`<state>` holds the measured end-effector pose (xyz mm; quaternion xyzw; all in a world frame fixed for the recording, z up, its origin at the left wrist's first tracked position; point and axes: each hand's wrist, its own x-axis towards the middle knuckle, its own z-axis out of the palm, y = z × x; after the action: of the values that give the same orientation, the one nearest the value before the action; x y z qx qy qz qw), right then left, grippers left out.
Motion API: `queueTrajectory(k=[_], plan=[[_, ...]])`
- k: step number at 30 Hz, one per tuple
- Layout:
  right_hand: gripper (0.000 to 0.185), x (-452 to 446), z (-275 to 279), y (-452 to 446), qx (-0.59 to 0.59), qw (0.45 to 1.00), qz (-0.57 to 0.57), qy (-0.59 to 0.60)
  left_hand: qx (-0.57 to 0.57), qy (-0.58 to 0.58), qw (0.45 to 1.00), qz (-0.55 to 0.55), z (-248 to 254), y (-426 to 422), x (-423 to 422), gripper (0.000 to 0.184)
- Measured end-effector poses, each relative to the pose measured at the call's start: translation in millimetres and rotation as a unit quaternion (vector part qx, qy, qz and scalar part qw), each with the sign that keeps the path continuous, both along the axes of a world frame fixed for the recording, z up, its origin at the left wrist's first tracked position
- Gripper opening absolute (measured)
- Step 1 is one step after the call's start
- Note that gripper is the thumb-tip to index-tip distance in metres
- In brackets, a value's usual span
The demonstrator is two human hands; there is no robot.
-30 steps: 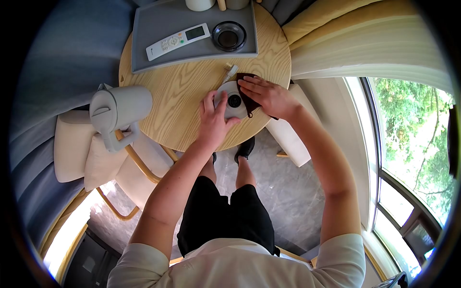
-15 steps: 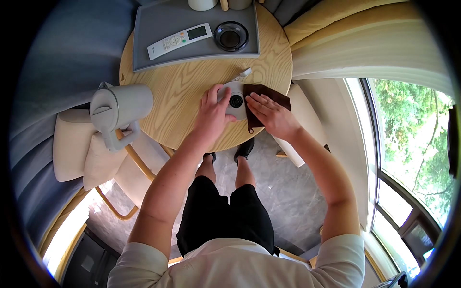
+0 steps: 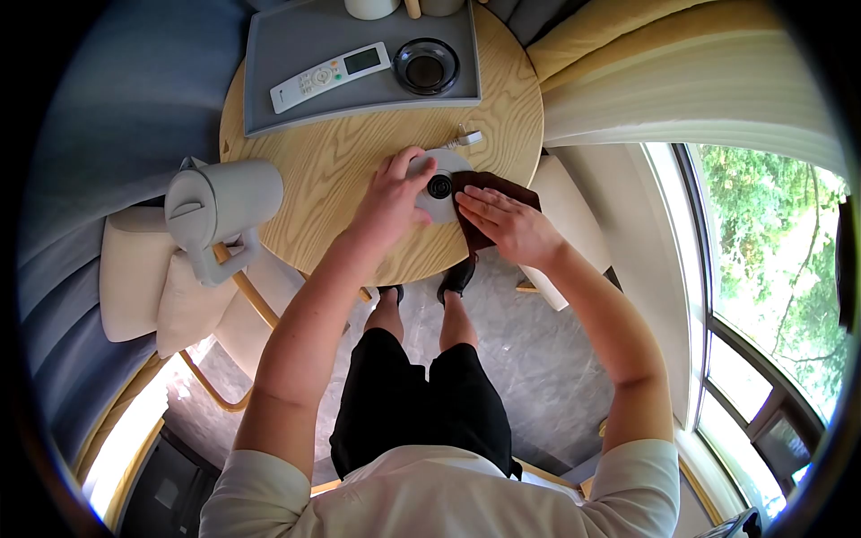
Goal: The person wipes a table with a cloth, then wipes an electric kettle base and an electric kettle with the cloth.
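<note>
A round white base (image 3: 441, 208) with a black centre connector lies near the front edge of the wooden table (image 3: 332, 179). My left hand (image 3: 393, 197) grips its left side, thumb and fingers spread around the rim. On the base's right side, my right hand (image 3: 504, 220) presses a dark brown cloth (image 3: 520, 191), its fingers together on top of it. Part of the cloth hangs past the table edge. Just behind the base lies a white plug (image 3: 468, 138) on a short length of cord.
A grey tray (image 3: 359, 109) at the back holds a white remote (image 3: 330, 76) and a dark glass ashtray (image 3: 426, 66). The light grey kettle (image 3: 224, 197) stands at the table's left edge. Cushioned chairs flank the table; a window is at the right.
My right hand and the cloth have shifted down along the base's right side. The base has turned, and its plug has moved right. My left hand still holds the left rim.
</note>
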<state>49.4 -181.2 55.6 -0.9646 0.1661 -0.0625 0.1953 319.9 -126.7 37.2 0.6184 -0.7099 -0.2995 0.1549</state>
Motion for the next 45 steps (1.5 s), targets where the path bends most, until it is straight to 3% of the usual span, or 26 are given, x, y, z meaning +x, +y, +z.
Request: queueTrajectory(k=[13,22,25,31,40,45], plan=[[0.059,17.8,-8.4,-52.6,0.003,0.999,0.035,-0.005,0.027,0.015,0.998,-0.055,9.5,-14.8,13.9,0.088],[0.058,27.7,-10.6,-28.2,0.012,0.999,-0.046,0.001,0.062,0.018,0.987,-0.149,17.5,-43.4,34.9,0.09],[0.058,31.5,-8.1,-15.1,0.027,0.997,-0.079,0.004,0.082,0.073,0.99,-0.089,9.0,-38.1,39.1,0.104],[0.058,33.3,-16.7,-4.5,0.005,0.994,-0.105,-0.013,0.008,0.096,0.982,0.161,-1.9,18.4,-0.9,0.119],[0.066,27.9,-14.5,11.3,-0.036,0.989,-0.141,0.031,-0.046,0.034,0.984,0.17,-13.7,26.6,-17.0,0.093],[0.072,25.7,-8.7,24.0,-0.092,0.983,-0.145,0.064,-0.058,0.022,0.986,0.156,-17.1,26.7,-14.3,0.093]])
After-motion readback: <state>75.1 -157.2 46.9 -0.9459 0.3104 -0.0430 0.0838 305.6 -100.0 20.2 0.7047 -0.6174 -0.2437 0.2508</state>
